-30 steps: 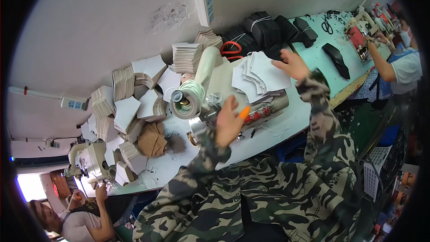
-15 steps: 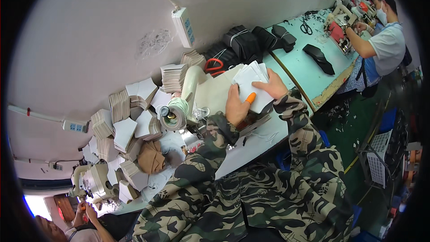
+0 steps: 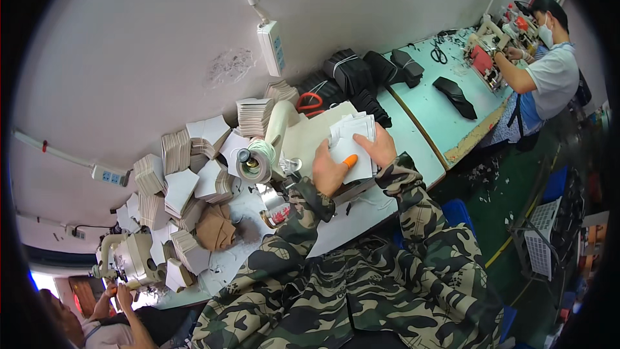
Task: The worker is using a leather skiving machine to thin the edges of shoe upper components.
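Observation:
A loose stack of white flat pieces (image 3: 349, 134) sits between my two hands, its sheets slightly fanned at the far edge. My left hand (image 3: 328, 171) grips the stack's left side; an orange cover on one of its fingertips presses on the top piece. From the right, my right hand (image 3: 381, 147) holds the opposite edge, with its thumb across the top. The stack is over the cream sewing machine (image 3: 310, 134), whose arm carries a spool of pale green thread (image 3: 261, 152) to the left. The fingers beneath the stack are hidden.
Piles of white-topped pieces (image 3: 181, 190) and brown pieces (image 3: 216, 227) crowd the table at left. Black bundles (image 3: 349, 70) and orange-handled scissors (image 3: 310, 101) lie beyond the machine. Co-workers sit at machines far right (image 3: 555, 68) and lower left (image 3: 61, 317).
My hands and the stack have shifted slightly left and nearer to me. The white sheets now lie more spread at the far edge. The whole view has also shifted a little.

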Demonstrator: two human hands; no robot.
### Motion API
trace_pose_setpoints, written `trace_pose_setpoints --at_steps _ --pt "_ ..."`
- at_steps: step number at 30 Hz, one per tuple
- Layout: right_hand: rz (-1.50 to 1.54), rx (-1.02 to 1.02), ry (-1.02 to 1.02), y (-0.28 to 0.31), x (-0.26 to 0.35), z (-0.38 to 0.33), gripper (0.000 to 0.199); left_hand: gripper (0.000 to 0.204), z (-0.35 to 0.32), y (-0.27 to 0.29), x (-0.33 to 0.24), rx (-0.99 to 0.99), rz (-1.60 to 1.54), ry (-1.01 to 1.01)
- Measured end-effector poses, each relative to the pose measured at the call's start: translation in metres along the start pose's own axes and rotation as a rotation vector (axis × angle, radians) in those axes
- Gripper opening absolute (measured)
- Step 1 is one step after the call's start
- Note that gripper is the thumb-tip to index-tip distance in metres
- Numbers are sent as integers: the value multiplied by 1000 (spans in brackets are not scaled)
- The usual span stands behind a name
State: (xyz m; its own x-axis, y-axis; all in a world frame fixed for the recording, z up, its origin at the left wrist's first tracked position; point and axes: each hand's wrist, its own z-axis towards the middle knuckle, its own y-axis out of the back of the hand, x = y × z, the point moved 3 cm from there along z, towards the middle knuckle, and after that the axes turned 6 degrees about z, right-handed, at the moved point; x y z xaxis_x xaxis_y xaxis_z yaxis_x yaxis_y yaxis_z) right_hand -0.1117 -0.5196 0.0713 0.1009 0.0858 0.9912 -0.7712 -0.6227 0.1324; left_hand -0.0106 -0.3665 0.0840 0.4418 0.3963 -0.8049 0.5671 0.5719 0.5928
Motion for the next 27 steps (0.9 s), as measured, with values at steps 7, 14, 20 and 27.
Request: trace_pose_setpoints --at_steps 7,14,20,27 --pt "187 29 -69 33 -33 25 46 73 23 -35 -32 -22 66 -103" --pt "802 47 -54 55 34 16 52 69 10 -38 -62 -156 -546 159" --pt "130 125 520 73 80 38 89 55 20 40 -89 -135 -36 -119" --pt "-647 816 556 0 64 44 78 78 6 47 -36 12 3 -24"
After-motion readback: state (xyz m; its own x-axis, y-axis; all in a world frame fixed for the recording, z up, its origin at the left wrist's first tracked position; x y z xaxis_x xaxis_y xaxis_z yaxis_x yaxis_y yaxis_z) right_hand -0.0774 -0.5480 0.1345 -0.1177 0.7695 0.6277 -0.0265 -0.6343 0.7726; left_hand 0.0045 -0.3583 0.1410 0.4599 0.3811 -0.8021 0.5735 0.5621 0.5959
